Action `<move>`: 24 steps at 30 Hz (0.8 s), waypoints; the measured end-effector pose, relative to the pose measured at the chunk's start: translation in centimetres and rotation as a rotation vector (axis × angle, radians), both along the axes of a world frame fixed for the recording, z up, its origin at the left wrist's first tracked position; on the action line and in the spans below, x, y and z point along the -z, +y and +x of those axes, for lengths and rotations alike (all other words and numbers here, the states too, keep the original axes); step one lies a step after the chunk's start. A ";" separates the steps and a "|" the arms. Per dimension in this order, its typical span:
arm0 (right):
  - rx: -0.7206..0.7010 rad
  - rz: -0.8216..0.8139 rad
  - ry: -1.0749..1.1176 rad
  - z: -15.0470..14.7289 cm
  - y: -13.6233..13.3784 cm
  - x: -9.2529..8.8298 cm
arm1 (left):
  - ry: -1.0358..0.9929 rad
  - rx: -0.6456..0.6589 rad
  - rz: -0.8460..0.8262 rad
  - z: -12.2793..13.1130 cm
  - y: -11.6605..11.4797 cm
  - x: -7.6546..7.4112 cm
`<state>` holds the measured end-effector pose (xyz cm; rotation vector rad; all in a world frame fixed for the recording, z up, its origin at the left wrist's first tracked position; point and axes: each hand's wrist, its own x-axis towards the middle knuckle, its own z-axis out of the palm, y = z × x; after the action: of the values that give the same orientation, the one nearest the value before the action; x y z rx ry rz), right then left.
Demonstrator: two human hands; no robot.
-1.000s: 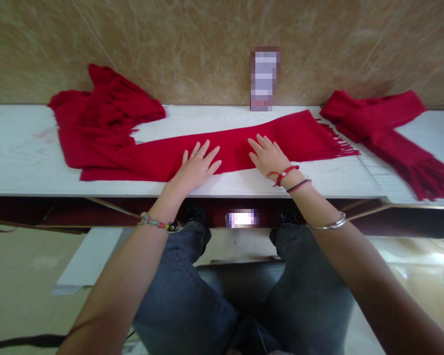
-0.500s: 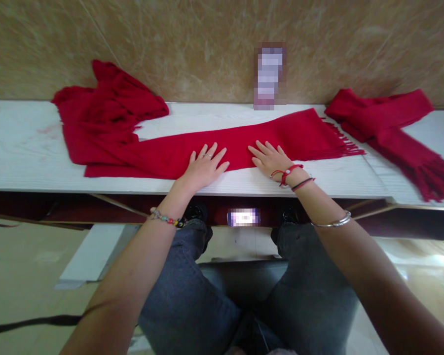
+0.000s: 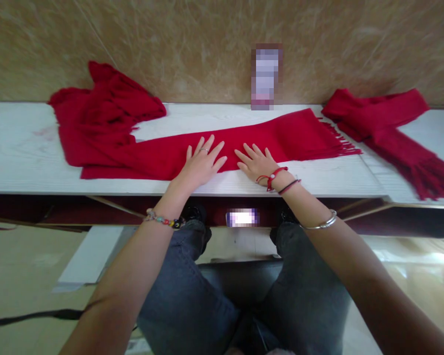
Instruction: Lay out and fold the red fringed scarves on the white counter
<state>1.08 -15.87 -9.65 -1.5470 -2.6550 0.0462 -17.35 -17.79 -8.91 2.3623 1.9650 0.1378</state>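
Note:
A long red scarf [image 3: 277,137] lies stretched across the white tabletop, its fringed end to the right and its left part bunched into a crumpled heap. My left hand [image 3: 202,162] rests on the scarf's middle with fingers spread, a ring on one finger. Close by on the right, my right hand [image 3: 256,163] lies flat with its fingers apart, the fingertips on the scarf and the palm over its near edge. Farther right is a second red scarf [image 3: 383,123], folded over itself, its fringe toward the near right.
The white tabletop [image 3: 222,188] meets a brown marbled wall [image 3: 192,49] at the back. A blurred-out upright object [image 3: 266,74] stands at the wall. Below the table's front edge are dark open shelves [image 3: 111,209], with a second blurred-out item [image 3: 242,217] between my feet.
My right hand has slid left along the scarf, closer to my left hand. My left hand has shifted slightly forward. The view has moved a little, and the scarves lie as before.

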 end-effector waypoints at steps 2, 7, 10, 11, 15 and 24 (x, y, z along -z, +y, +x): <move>0.007 -0.024 -0.021 -0.3 -0.3 0.0 | 0.014 -0.024 -0.081 -0.2 -0.1 0.1; 0.033 -0.019 -0.054 1.6 -0.6 0.1 | 0.037 -0.009 -0.115 -0.8 -0.3 0.3; 0.100 0.024 -0.085 3.4 -0.6 0.6 | 0.034 0.011 -0.107 -1.0 -0.4 0.4; 0.114 0.042 -0.092 3.9 -0.6 0.8 | 0.033 0.017 -0.104 -1.1 -0.3 0.5; 0.109 0.073 -0.089 4.7 -0.4 1.1 | 0.035 0.026 -0.097 -1.2 -0.2 0.6; 0.056 -0.021 -0.098 2.3 -0.9 -0.3 | 0.029 0.038 -0.019 -1.0 -0.6 0.4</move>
<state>3.34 -16.73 -9.33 -1.6715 -2.6905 -0.0054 -18.33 -18.39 -9.27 2.4009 1.9239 0.0830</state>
